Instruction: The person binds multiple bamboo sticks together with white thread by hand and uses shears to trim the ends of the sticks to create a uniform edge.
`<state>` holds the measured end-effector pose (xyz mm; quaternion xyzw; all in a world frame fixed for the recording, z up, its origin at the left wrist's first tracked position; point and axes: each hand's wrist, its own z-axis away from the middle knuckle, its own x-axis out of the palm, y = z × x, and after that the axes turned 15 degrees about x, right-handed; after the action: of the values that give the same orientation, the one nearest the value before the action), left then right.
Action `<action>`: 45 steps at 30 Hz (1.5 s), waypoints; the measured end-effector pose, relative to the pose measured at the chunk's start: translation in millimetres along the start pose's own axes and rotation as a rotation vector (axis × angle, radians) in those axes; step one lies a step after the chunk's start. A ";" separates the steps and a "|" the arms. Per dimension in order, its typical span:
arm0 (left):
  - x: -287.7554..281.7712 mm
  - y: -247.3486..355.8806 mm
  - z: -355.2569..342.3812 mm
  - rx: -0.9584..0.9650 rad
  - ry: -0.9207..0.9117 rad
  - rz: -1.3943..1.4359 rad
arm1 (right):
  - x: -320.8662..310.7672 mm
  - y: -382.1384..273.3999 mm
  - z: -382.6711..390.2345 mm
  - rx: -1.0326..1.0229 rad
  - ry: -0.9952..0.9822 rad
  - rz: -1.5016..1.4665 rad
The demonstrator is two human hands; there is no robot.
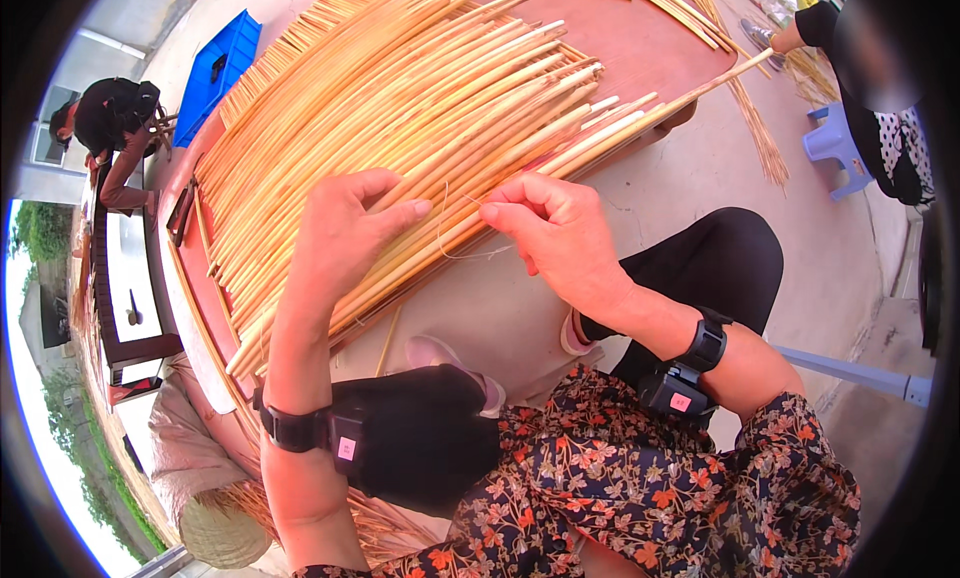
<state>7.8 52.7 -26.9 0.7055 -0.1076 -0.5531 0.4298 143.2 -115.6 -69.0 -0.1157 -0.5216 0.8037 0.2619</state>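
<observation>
Long pale-yellow stalks (390,118) lie side by side in a dense layer on a reddish-brown board (640,48). My left hand (350,223) is at the near edge of the stalks, its thumb apart from its curved fingers, some of which are hidden. Just to its right, my right hand (550,228) pinches a thin pale thread (445,233), which loops loosely over the nearest stalks between the two hands.
A blue crate (215,73) stands beyond the stalks at back left. A bent-over person (115,128) is at far left; another person's leg (830,68) is at right, near a purple stool (835,153). A straw hat (220,528) lies at lower left.
</observation>
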 end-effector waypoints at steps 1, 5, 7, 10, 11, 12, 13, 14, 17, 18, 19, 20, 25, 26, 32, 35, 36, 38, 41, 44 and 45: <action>-0.5 1.5 0.1 -0.029 -0.007 -0.026 | 1.0 1.2 -2.0 0.003 0.001 0.000; 0.1 9.0 1.0 -0.058 -0.003 0.020 | 5.3 8.3 -11.0 -0.088 0.015 0.042; 0.0 11.4 1.5 -0.061 -0.001 0.023 | 6.9 10.4 -13.0 -0.124 0.022 0.058; 1.3 9.8 2.2 -0.057 0.006 0.035 | 7.4 11.8 -12.5 -0.146 0.027 0.046; 1.7 9.0 2.5 -0.052 0.010 0.046 | 6.9 11.7 -12.1 -0.160 0.033 0.064; 1.8 8.8 2.7 -0.052 0.011 0.046 | 6.8 10.8 -11.4 -0.167 0.036 0.072; 1.9 8.7 2.9 -0.055 0.010 0.040 | 6.8 10.0 -10.9 -0.174 0.038 0.082; 1.9 8.7 2.9 -0.058 0.008 0.034 | 6.7 7.9 -9.5 -0.128 0.023 0.073; 2.3 8.0 2.8 -0.053 0.017 0.015 | 7.5 10.1 -10.4 -0.102 0.001 0.054; 2.7 8.2 2.6 -0.052 0.017 0.016 | 7.7 10.9 -10.9 -0.112 -0.001 0.048; 2.9 8.8 2.6 -0.057 0.023 0.011 | 7.9 11.7 -11.5 -0.123 -0.004 0.043; 3.2 9.4 2.8 -0.062 0.030 0.007 | 8.0 11.5 -11.7 -0.118 -0.009 0.040; 7.3 10.0 5.5 0.015 0.082 0.016 | 7.9 10.5 -9.4 -0.139 -0.009 0.034; 9.4 10.3 6.8 0.060 0.114 0.013 | 7.1 8.0 -7.3 -0.102 -0.022 0.010; 17.0 15.1 14.6 0.186 0.123 -0.118 | 9.0 11.5 -4.6 -0.027 -0.025 -0.084; 21.8 20.1 15.8 0.291 0.104 -0.162 | 6.3 13.3 -4.5 0.001 -0.038 -0.128; 21.6 20.5 16.7 0.292 0.103 -0.159 | 5.5 12.3 -3.9 0.020 -0.052 -0.142; 21.9 19.8 19.4 0.331 0.065 -0.275 | 4.2 10.0 -1.9 0.043 -0.061 -0.142; 28.1 23.0 22.8 0.416 0.085 -0.273 | 0.6 8.9 0.2 0.076 -0.091 -0.149; 32.1 21.6 27.2 0.456 0.107 -0.281 | -1.2 15.7 -2.2 0.090 -0.141 -0.193; 33.4 23.4 27.5 0.456 0.108 -0.279 | -2.0 18.8 -3.4 0.092 -0.168 -0.232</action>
<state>3.5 4.2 -33.4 0.8205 -0.1081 -0.5302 0.1846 140.7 -120.0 -87.5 0.0255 -0.5142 0.7979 0.3136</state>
